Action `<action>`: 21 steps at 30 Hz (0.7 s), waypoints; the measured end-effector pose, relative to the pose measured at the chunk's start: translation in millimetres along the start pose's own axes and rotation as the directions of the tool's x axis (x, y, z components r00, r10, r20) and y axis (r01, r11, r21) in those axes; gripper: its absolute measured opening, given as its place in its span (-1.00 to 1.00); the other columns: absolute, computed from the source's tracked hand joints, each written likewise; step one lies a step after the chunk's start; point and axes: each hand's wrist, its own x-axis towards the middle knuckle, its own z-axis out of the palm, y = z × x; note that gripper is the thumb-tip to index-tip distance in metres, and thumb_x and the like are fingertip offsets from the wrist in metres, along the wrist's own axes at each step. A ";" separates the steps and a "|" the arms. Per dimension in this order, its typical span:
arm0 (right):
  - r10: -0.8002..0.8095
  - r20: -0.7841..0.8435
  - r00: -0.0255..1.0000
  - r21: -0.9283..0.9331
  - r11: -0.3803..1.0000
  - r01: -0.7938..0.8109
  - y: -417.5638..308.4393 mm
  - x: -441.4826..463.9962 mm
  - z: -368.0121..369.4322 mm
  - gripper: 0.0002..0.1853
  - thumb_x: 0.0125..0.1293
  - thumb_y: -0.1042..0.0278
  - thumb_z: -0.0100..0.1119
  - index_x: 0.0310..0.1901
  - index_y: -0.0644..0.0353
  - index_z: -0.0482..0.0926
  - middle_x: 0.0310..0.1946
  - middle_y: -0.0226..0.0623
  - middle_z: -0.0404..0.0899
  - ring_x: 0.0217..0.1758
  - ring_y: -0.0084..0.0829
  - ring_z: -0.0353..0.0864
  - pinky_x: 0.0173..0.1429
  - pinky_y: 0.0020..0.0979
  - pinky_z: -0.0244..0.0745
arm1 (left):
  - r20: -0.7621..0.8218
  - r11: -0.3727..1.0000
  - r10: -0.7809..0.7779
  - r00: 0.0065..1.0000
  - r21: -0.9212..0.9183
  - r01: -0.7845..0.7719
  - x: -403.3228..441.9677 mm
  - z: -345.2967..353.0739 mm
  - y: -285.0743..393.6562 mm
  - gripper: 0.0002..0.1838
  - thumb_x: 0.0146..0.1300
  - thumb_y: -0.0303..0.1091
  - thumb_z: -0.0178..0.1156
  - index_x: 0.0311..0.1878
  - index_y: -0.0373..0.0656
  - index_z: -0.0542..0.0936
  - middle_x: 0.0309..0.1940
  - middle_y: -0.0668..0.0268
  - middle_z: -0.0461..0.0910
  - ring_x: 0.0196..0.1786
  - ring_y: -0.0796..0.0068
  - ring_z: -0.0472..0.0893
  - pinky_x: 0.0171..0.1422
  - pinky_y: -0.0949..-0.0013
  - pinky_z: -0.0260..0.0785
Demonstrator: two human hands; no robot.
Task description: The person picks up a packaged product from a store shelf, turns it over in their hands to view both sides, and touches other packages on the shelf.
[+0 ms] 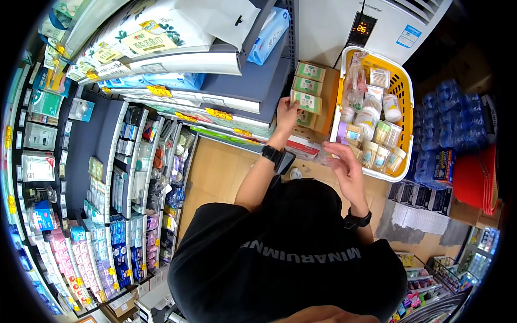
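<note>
My left hand (288, 116) is closed on the near left side of a kraft-coloured pack with a green and white label (306, 102). Similar packs (308, 86) lie in a row beyond it in an open cardboard box (329, 99). My right hand (347, 168) hovers at the near left corner of a yellow and white basket (405, 86), its thumb and fingers apart. Something clear and hard to make out lies by its fingertips. Inside the basket are round tubs of cotton swabs (370, 153), white-lidded jars (392, 107) and a clear plastic bag (355, 81).
Shelves of wipes and tissue packs (151, 35) rise on the left. A white appliance with a lit display (362, 29) stands behind the basket. To the right are shrink-wrapped blue bottles (449, 116) and red stacked baskets (476, 180). A red and white box (301, 148) sits on the floor.
</note>
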 end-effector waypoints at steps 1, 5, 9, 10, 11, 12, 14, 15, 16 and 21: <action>0.006 -0.012 1.000 -0.004 1.000 -0.006 -0.3 1.5 -0.7 -0.59 0.39 0.69 -0.01 0.25 0.24 0.43 0.28 -0.20 0.50 0.36 -0.37 0.49 0.33 -0.35 0.43 | 0.006 1.000 0.002 1.000 -0.002 -0.002 10.5 1.8 0.5 -0.76 0.48 -0.42 0.12 0.10 -0.30 0.40 -0.02 0.22 0.57 -0.05 0.51 0.61 0.02 0.43 0.55; 0.003 -0.045 0.999 0.013 1.000 -0.002 1.3 0.1 -1.0 -0.58 0.39 0.70 -0.03 0.25 0.24 0.43 0.26 -0.20 0.51 0.33 -0.37 0.51 0.32 -0.36 0.43 | -0.017 0.998 0.007 1.000 0.062 -0.006 39.1 13.5 -4.2 -0.76 0.47 -0.41 0.12 0.06 -0.34 0.40 -0.10 0.16 0.59 -0.16 0.50 0.62 -0.11 0.40 0.53; 0.019 -0.055 0.998 0.003 1.000 -0.019 1.4 -1.0 -4.2 -0.58 0.38 0.70 -0.03 0.25 0.24 0.43 0.26 -0.21 0.52 0.32 -0.37 0.51 0.31 -0.37 0.43 | -0.020 0.993 0.005 1.000 0.117 -0.002 57.3 17.6 -6.6 -0.76 0.48 -0.40 0.11 0.08 -0.33 0.41 -0.09 0.17 0.60 -0.15 0.46 0.63 -0.07 0.39 0.53; 0.026 -0.061 0.998 0.006 1.000 -0.026 1.8 -1.2 -5.2 -0.58 0.38 0.70 -0.04 0.25 0.24 0.43 0.26 -0.22 0.52 0.32 -0.38 0.51 0.31 -0.38 0.43 | -0.025 0.990 -0.016 1.000 0.140 0.019 62.4 18.5 -7.0 -0.75 0.49 -0.39 0.12 0.10 -0.32 0.41 -0.06 0.19 0.60 -0.12 0.46 0.63 -0.02 0.40 0.53; 0.025 -0.063 0.998 0.006 1.000 -0.025 1.1 -2.1 -6.0 -0.58 0.38 0.70 -0.04 0.25 0.24 0.43 0.26 -0.22 0.52 0.32 -0.38 0.51 0.31 -0.38 0.43 | -0.029 0.986 -0.036 0.999 0.164 0.040 66.5 19.6 -7.8 -0.74 0.49 -0.39 0.12 0.12 -0.31 0.41 -0.04 0.20 0.60 -0.09 0.46 0.64 0.03 0.41 0.53; 0.030 -0.066 0.997 -0.004 1.000 -0.031 -0.1 -2.8 -6.8 -0.58 0.38 0.70 -0.03 0.25 0.24 0.43 0.26 -0.22 0.52 0.32 -0.38 0.51 0.31 -0.38 0.43 | -0.025 0.986 -0.035 0.999 0.164 0.038 70.5 21.2 -8.7 -0.74 0.49 -0.39 0.12 0.12 -0.31 0.41 -0.04 0.20 0.60 -0.09 0.46 0.64 0.03 0.41 0.53; 0.034 -0.070 0.997 -0.014 0.999 -0.035 -0.7 -2.3 -9.0 -0.58 0.38 0.69 -0.03 0.25 0.24 0.43 0.26 -0.22 0.52 0.32 -0.38 0.51 0.31 -0.38 0.43 | -0.042 0.980 0.006 0.999 0.201 0.003 78.6 22.7 -13.3 -0.75 0.45 -0.38 0.16 0.07 -0.32 0.44 -0.12 0.13 0.59 -0.18 0.31 0.64 0.00 0.24 0.50; 0.032 -0.070 0.997 -0.014 0.999 -0.033 0.1 -2.2 -9.8 -0.58 0.38 0.69 -0.03 0.25 0.23 0.43 0.26 -0.22 0.52 0.31 -0.38 0.51 0.31 -0.38 0.43 | -0.042 0.979 0.005 0.999 0.202 0.003 82.5 22.4 -16.0 -0.75 0.45 -0.38 0.16 0.07 -0.32 0.44 -0.12 0.13 0.59 -0.18 0.31 0.64 0.00 0.24 0.50; 0.030 -0.070 0.997 -0.014 0.999 -0.031 0.7 -2.2 -10.5 -0.58 0.38 0.69 -0.02 0.25 0.23 0.43 0.26 -0.22 0.52 0.31 -0.38 0.52 0.31 -0.38 0.43 | -0.032 0.944 0.044 0.999 0.329 -0.031 84.7 22.2 -16.2 -0.68 0.43 -0.35 0.19 0.12 -0.33 0.43 -0.07 0.07 0.59 -0.12 0.20 0.64 0.07 0.16 0.48; 0.018 -0.060 0.998 -0.012 1.000 -0.018 2.4 1.2 -13.5 -0.58 0.38 0.69 -0.01 0.25 0.24 0.43 0.25 -0.22 0.52 0.29 -0.38 0.53 0.30 -0.39 0.43 | 0.000 0.837 0.099 0.995 0.541 -0.083 69.0 28.8 -6.3 -0.42 0.35 -0.23 0.27 0.31 -0.35 0.35 0.15 -0.12 0.53 0.11 -0.15 0.56 0.29 -0.02 0.37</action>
